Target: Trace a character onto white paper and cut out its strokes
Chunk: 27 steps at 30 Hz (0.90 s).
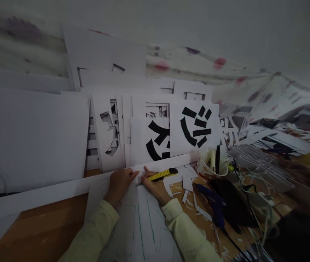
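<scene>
A yellow and black utility knife is in my right hand, its blade end pointing left over a white sheet marked with green and faint lines. My left hand rests on the sheet near a long white strip, with fingers pressed together close to the blade tip; whatever is between them is too small to make out. Both hands are close together, not visibly touching.
White panels with cut-out and black characters lean behind. At right are a paper cup with pens, a blue glue gun, cables and scraps. Another person's hand shows at far right.
</scene>
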Motion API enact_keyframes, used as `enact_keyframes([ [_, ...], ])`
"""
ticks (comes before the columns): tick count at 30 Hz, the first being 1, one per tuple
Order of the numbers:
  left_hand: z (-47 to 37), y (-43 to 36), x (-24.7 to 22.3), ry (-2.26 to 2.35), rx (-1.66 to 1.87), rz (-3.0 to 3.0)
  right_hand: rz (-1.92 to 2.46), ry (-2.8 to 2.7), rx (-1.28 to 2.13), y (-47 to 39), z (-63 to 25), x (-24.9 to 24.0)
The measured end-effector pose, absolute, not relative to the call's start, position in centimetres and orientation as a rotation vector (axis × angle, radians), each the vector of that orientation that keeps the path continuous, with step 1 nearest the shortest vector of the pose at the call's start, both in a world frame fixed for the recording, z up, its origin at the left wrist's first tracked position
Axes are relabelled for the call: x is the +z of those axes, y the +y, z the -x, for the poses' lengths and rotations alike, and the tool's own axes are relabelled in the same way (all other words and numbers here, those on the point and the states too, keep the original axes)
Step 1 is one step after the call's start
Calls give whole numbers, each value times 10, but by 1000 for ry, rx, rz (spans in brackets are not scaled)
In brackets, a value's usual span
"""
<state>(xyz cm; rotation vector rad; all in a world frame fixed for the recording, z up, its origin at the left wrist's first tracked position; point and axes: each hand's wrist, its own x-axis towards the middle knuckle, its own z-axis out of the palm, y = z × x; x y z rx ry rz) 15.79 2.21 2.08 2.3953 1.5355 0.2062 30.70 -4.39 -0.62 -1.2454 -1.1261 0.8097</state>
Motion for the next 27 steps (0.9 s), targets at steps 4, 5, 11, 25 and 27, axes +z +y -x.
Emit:
enact_keyframes([
  [4,-157,22,22,1518,198,-2421,1215,-1190,787,-40,-302,-7],
  [5,-157,21,22,1518,191,-2429,1207,-1202,785,-39,-301,-7],
  [11,-157,22,24,1549,178,-2398,1157,-1208,804,-33,-303,-8],
  [25,-158,23,21,1551,195,-2365,1250,-1073,868,-42,-311,-10],
  [27,-157,22,21,1551,211,-2372,1256,-1084,885,-42,-311,-10],
])
